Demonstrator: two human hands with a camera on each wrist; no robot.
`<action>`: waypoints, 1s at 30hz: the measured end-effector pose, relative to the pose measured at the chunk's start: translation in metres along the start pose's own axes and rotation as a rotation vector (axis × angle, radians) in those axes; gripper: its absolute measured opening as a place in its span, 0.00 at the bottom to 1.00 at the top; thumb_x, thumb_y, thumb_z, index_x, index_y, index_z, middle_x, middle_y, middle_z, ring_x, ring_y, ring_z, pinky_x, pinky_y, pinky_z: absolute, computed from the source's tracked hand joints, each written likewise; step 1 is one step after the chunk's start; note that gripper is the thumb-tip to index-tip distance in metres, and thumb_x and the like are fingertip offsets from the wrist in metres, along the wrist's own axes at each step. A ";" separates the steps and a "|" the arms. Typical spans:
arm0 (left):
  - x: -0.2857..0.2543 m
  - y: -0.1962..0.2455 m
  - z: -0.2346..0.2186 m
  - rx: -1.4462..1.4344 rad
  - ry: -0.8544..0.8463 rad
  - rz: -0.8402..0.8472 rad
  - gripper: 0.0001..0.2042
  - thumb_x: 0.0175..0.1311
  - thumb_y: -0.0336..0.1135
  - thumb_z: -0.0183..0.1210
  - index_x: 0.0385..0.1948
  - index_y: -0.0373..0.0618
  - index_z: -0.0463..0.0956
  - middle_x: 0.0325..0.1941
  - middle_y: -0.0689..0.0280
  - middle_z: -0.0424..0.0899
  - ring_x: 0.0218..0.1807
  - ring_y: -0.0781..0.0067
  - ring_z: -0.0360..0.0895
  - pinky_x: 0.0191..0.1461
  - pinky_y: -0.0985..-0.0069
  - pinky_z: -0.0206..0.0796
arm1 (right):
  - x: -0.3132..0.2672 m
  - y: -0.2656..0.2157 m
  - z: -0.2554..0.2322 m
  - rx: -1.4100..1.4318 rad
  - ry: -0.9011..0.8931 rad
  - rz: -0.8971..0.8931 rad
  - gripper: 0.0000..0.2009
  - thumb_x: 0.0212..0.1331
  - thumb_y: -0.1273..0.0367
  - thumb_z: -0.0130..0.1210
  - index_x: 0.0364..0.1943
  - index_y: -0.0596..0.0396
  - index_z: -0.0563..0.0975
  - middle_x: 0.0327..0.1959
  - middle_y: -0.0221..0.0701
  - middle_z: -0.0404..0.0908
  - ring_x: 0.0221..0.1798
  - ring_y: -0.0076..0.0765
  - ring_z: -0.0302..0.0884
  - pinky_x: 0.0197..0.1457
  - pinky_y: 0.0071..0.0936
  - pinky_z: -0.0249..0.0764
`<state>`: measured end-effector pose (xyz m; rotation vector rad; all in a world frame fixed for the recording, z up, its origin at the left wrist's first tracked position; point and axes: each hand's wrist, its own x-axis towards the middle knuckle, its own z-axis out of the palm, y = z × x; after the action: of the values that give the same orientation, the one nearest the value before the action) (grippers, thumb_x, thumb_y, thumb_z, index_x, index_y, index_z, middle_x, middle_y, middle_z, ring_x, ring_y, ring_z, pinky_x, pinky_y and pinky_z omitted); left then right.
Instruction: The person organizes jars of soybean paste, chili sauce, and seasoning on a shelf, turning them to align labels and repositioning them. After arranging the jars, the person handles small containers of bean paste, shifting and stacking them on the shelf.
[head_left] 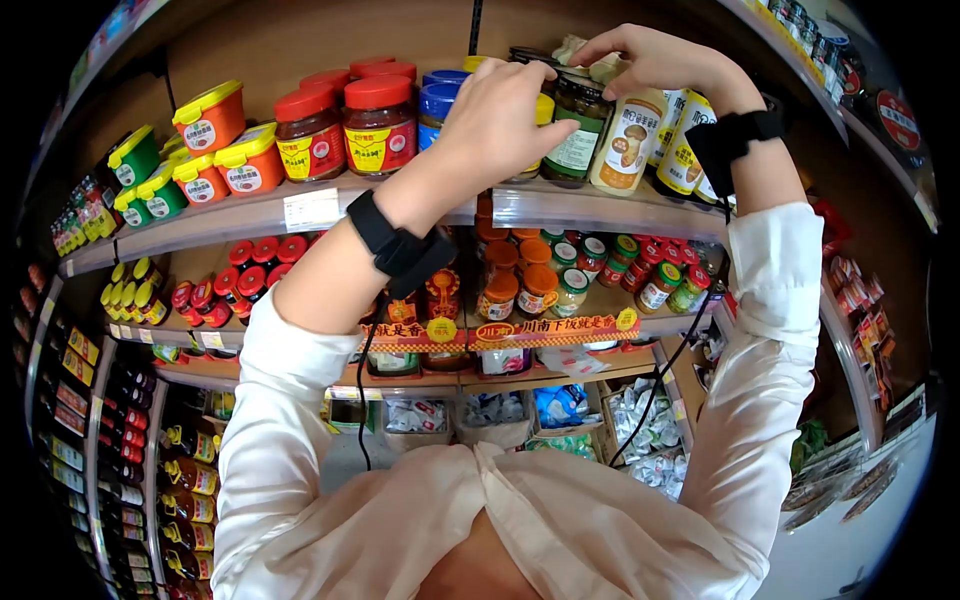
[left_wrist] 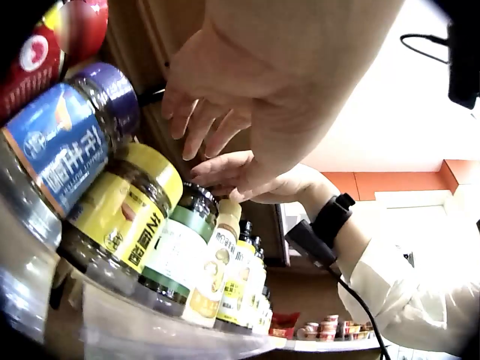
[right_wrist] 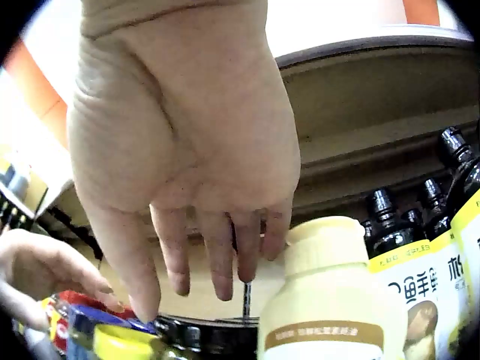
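Note:
Over a row of jars on the upper shelf, my left hand (head_left: 495,125) reaches with fingers loosely bent and the thumb pointing right. Beside it, my right hand (head_left: 655,60) hangs from above, fingers stretched downward in the right wrist view and gripping nothing. Between the two hands stands a dark-lidded jar with a green and white label (head_left: 575,135). Just right of that is a cream bottle (head_left: 630,140) with a mushroom picture, its cap (right_wrist: 325,232) close to the right fingers. A yellow-lidded jar (left_wrist: 124,210) stands on the jar's left, partly hidden by my left hand in the head view.
Red-lidded jars (head_left: 380,125), blue-lidded jars (head_left: 437,105) and orange tubs (head_left: 250,160) line the shelf leftward. Yellow-labelled bottles (head_left: 683,145) stand to the right. The shelf's front edge (head_left: 600,210) carries a clear strip. Small jars (head_left: 538,285) fill the shelf below.

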<state>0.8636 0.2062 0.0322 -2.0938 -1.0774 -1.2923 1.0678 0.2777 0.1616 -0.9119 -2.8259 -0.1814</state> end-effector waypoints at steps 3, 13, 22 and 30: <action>0.006 0.003 0.021 0.057 -0.035 -0.056 0.31 0.53 0.49 0.70 0.53 0.34 0.75 0.50 0.49 0.82 0.59 0.50 0.73 0.62 0.62 0.66 | 0.011 0.004 0.006 -0.141 -0.070 -0.060 0.31 0.45 0.74 0.67 0.61 0.47 0.77 0.59 0.36 0.80 0.65 0.40 0.73 0.70 0.35 0.67; 0.023 0.001 0.034 0.136 -0.102 -0.137 0.30 0.50 0.51 0.71 0.48 0.34 0.78 0.41 0.54 0.86 0.51 0.52 0.78 0.56 0.62 0.70 | 0.031 0.016 -0.003 -0.028 -0.261 -0.028 0.34 0.43 0.75 0.70 0.62 0.47 0.76 0.53 0.41 0.81 0.54 0.37 0.78 0.59 0.31 0.74; 0.029 0.016 0.042 0.153 -0.030 -0.167 0.36 0.46 0.54 0.74 0.49 0.35 0.72 0.39 0.52 0.85 0.47 0.51 0.80 0.49 0.60 0.73 | 0.037 0.017 -0.007 0.047 -0.340 0.053 0.33 0.49 0.65 0.72 0.63 0.54 0.74 0.45 0.41 0.84 0.48 0.35 0.81 0.52 0.30 0.76; 0.031 0.007 0.048 0.146 -0.002 -0.111 0.37 0.45 0.55 0.75 0.49 0.36 0.70 0.39 0.50 0.84 0.44 0.47 0.83 0.47 0.59 0.74 | 0.041 0.035 0.015 -0.251 -0.092 0.014 0.35 0.54 0.50 0.67 0.63 0.55 0.74 0.49 0.42 0.83 0.49 0.40 0.82 0.53 0.31 0.75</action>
<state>0.9030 0.2481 0.0382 -1.9528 -1.2651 -1.2222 1.0539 0.3311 0.1574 -1.0128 -2.9266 -0.5143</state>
